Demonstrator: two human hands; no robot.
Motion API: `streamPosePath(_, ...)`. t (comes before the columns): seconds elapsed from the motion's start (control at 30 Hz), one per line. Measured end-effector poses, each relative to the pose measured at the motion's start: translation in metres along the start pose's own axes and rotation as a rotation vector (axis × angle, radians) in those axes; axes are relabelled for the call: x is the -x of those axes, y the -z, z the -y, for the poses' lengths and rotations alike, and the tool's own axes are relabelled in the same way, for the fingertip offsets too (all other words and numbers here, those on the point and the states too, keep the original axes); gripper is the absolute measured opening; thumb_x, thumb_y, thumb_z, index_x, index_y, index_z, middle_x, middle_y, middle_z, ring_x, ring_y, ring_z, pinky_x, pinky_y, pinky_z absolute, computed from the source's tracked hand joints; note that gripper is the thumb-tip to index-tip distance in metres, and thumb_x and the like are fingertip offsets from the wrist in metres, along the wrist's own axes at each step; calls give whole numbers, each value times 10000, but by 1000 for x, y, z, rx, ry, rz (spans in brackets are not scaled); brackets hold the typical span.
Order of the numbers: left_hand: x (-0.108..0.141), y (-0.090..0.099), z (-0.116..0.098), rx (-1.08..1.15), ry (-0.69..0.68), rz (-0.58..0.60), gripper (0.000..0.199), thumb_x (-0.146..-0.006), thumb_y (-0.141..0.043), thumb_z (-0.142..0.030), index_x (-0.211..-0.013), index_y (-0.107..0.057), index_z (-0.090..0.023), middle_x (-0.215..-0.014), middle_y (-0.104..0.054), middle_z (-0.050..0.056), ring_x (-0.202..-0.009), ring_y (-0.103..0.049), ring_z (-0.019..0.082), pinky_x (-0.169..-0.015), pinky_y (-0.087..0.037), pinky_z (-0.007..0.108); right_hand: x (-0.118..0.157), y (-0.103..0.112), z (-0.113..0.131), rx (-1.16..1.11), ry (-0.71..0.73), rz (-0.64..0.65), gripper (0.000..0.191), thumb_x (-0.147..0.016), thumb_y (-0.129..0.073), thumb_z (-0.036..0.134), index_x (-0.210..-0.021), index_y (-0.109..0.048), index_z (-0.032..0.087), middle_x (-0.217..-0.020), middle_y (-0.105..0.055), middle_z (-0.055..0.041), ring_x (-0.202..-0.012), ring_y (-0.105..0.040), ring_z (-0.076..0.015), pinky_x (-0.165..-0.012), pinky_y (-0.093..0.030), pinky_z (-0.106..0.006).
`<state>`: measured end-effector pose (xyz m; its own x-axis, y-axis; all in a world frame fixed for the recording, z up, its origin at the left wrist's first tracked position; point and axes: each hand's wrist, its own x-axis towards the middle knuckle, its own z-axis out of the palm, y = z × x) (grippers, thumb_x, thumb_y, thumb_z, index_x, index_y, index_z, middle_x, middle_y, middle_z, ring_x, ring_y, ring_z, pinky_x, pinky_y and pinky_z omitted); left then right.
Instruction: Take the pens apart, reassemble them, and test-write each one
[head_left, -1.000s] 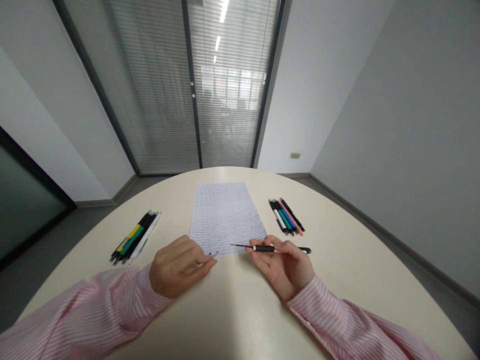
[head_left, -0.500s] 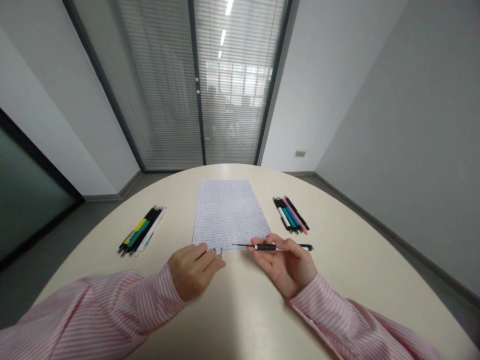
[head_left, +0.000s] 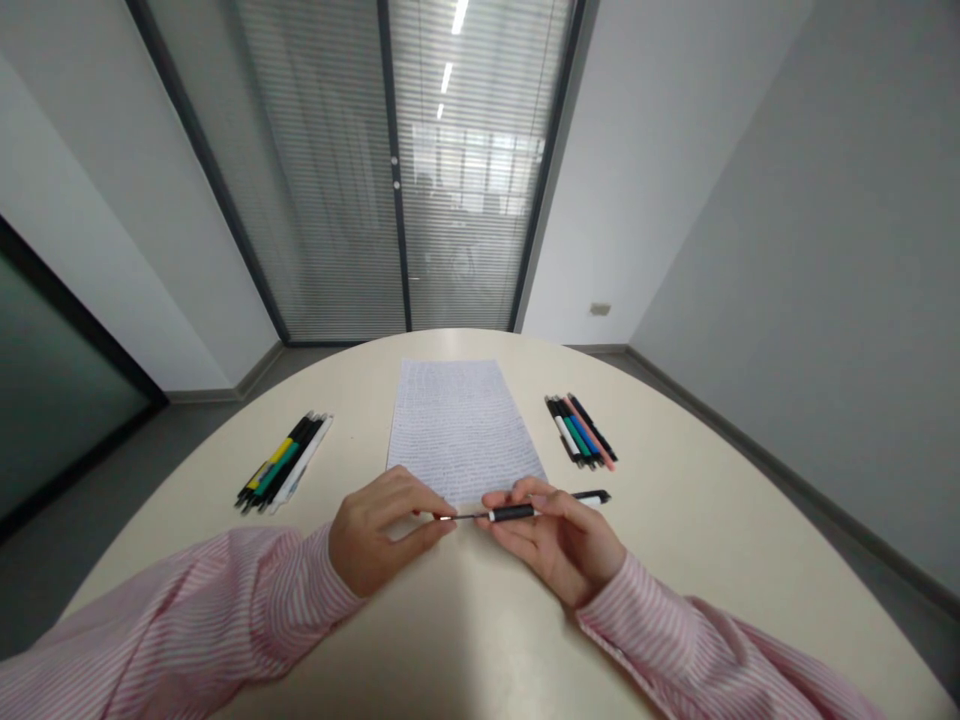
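Note:
My right hand (head_left: 566, 540) holds a black and white pen (head_left: 512, 512) level over the table, its fingers closed round the barrel. A thin dark refill (head_left: 471, 516) sticks out of the pen's front end, toward the left. My left hand (head_left: 390, 525) pinches the refill's far end between thumb and fingertips. Something small and silvery shows at that pinch, too small to name. Just beyond both hands lies a sheet of paper (head_left: 465, 430) covered in lines of writing.
Several pens (head_left: 285, 462) lie side by side on the left of the round cream table (head_left: 480, 620). On the right lies another row of several pens (head_left: 581, 432) in black, white, green, blue and pink. A glass partition with blinds (head_left: 322, 180) stands past the table.
The left hand has turned and its fingertips have come onto the refill's end; before, it held a small silvery piece apart from it. The right hand with the pen has shifted slightly left and nearer me.

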<state>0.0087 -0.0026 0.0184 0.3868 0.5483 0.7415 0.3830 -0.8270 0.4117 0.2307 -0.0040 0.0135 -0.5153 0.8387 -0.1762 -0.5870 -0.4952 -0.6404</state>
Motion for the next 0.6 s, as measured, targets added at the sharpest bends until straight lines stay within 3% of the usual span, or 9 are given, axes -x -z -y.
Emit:
streamPosePath(0.07,0,2,2,37,50,-43,57,-783,-621,-107,-786,-654,-153,-668,-661,15,-614,-587,112,-585,-469,232,0,1,-1,-12,2,-10,116,-668,-674,182,-769,-646,132,-946,-721,-105,-922,-677,-241,-856,-505,-291)
streamPosePath(0.23,4,9,23,154,374,-249,82,-798,-614,-202,-803,-646,-127,-780,-702,68,-730,-661,163,-613,-541,258,-3,7,-4,-70,103,-119,189,-658,-736,172,-826,-671,113,-866,-731,-101,-855,-697,-217,-815,-534,-256)
streamPosePath(0.3,5,12,29,194,392,-325,71,-800,-617,-198,-815,-639,-132,-835,-718,75,-769,-679,169,-647,-562,262,-4,8,-5,-80,172,-181,188,-640,-757,162,-807,-690,111,-846,-735,-93,-837,-700,-201,-810,-539,-237)
streamPosePath(0.37,5,14,27,166,263,-309,41,-790,-620,-139,-828,-626,-154,-857,-722,58,-790,-679,161,-675,-564,261,-6,8,-6,-77,228,-227,177,-627,-773,166,-782,-704,117,-824,-738,-80,-813,-701,-182,-801,-543,-223)
streamPosePath(0.43,7,15,18,84,6,-134,120,-786,-617,-90,-876,-624,-169,-859,-724,47,-850,-672,172,-738,-552,293,-6,7,-6,-59,262,-251,176,-613,-788,170,-764,-709,124,-810,-739,-69,-777,-701,-166,-777,-550,-213)
streamPosePath(0.47,9,14,12,21,-178,35,138,-802,-608,-101,-918,-634,-173,-860,-730,42,-883,-669,178,-755,-543,299,-7,7,-6,-45,274,-258,179,-609,-792,170,-762,-710,128,-804,-739,-65,-753,-699,-155,-760,-552,-205)
streamPosePath(0.5,11,12,5,-40,-304,114,139,-861,-546,-129,-955,-642,-166,-882,-735,50,-919,-663,179,-757,-535,296,-7,7,-7,-28,282,-263,179,-611,-794,170,-764,-709,130,-799,-738,-61,-731,-696,-142,-742,-552,-194)
streamPosePath(0.6,16,6,-10,-192,-488,201,245,-921,-417,-128,-977,-655,-123,-961,-730,82,-988,-645,199,-751,-540,308,-7,10,-8,20,309,-272,164,-633,-782,154,-778,-706,134,-791,-732,-54,-696,-684,-114,-720,-547,-173)
